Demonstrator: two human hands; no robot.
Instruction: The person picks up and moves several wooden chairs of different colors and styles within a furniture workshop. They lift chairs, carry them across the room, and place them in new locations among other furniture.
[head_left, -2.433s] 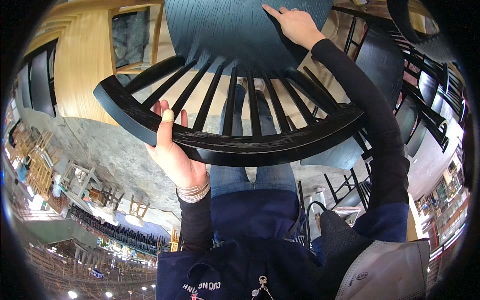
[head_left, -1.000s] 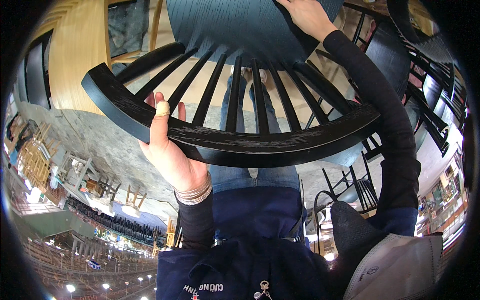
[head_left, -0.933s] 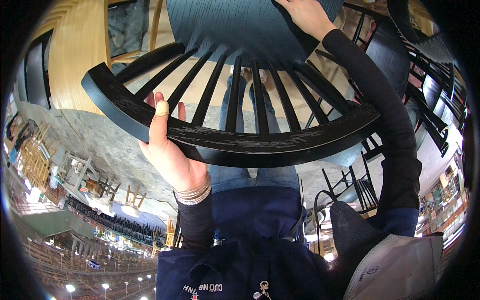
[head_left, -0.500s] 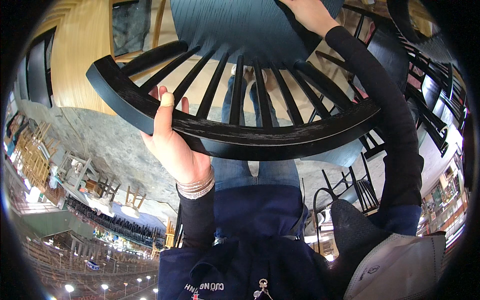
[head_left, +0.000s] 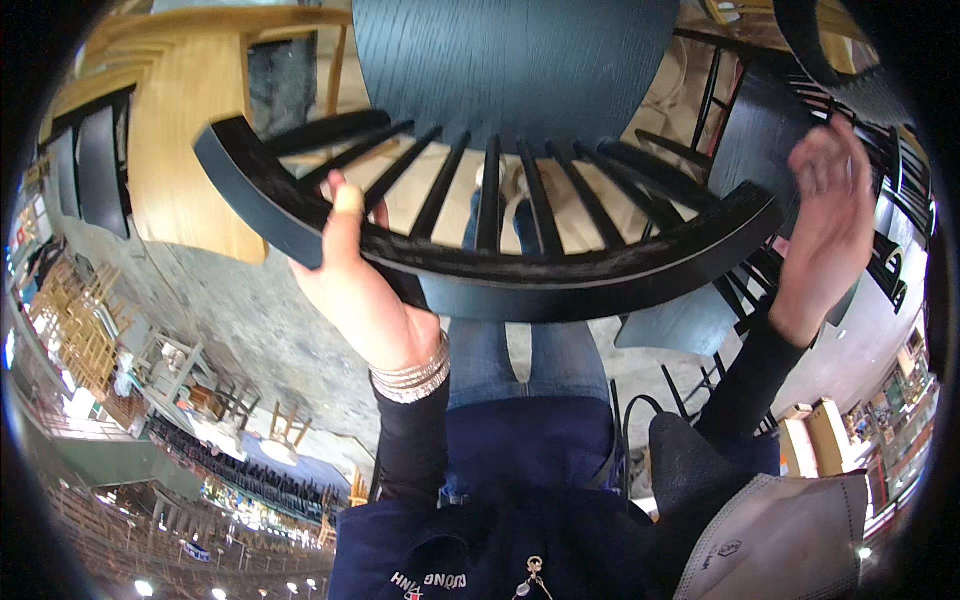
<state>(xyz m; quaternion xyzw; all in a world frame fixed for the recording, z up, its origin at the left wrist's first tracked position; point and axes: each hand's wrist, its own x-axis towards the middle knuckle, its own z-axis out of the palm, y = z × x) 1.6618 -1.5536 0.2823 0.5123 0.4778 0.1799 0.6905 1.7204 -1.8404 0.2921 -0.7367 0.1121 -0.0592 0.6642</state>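
black chair (head_left: 515, 115), in front of the body (head_left: 525, 445), rail (head_left: 540, 297) nearest, seat (head_left: 515, 60) beyond; left hand (head_left: 360, 295), grip clasped round the rail's left part; right hand (head_left: 833, 215), grip slack and empty, beside the rail's right end.

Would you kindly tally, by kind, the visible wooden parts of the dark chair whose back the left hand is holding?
Curved top rail: 1
Thicker outer posts: 2
Thin spindles between them: 7
Seat: 1
Total: 11
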